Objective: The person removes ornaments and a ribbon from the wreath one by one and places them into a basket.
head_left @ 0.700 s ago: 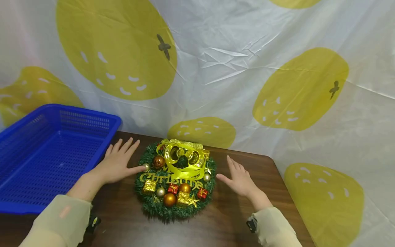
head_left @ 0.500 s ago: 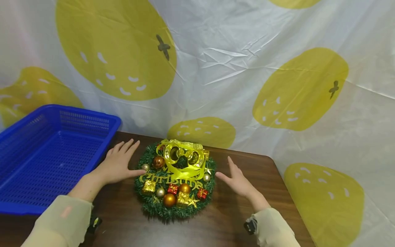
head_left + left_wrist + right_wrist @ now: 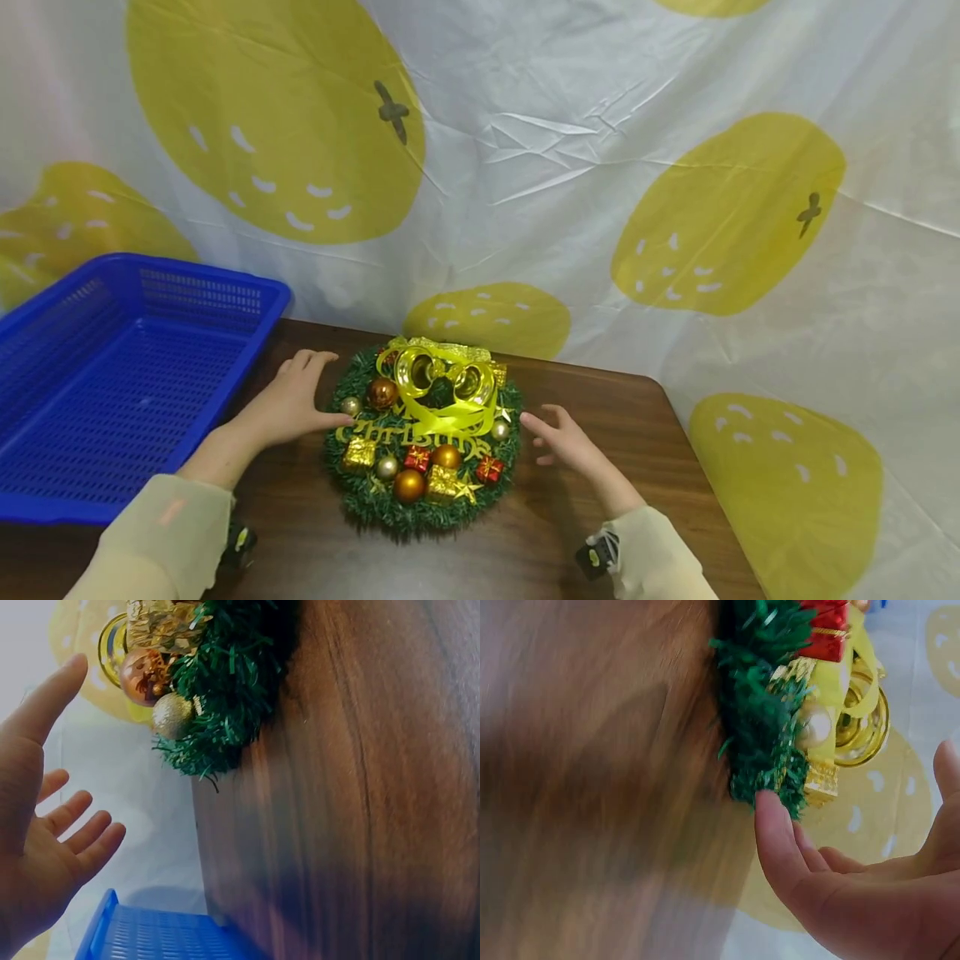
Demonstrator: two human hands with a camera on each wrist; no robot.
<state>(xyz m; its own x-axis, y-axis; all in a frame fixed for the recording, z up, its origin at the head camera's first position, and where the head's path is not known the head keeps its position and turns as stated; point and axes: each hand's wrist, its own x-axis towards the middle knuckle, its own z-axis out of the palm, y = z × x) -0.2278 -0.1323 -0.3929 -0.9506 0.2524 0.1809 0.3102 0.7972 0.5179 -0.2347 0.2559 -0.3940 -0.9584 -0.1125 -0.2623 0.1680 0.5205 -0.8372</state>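
A green Christmas wreath [image 3: 408, 518] lies on the brown table, dressed with gold bells [image 3: 469, 382], yellow ribbon, small gift boxes, baubles and gold lettering. To its left is my left hand [image 3: 288, 404], thumb stretched toward the rim and fingers slightly bent, holding nothing. In the left wrist view this hand [image 3: 45, 840] appears apart from the wreath [image 3: 225, 690]. My right hand [image 3: 568, 443] is at the wreath's right side with loosely bent fingers and nothing in its grasp. In the right wrist view its fingertips come close to the tinsel [image 3: 761, 712]; whether they touch I cannot tell.
A blue plastic basket [image 3: 258, 337] with slotted walls stands on the table [image 3: 600, 400] at the left, just beyond my left forearm. A white cloth with yellow fruit prints [image 3: 525, 192] hangs behind the table and along its right side.
Both hands have bent their fingers more, and the right hand has come slightly nearer the wreath. The wreath and basket stay in place, while the head view shifts a little.
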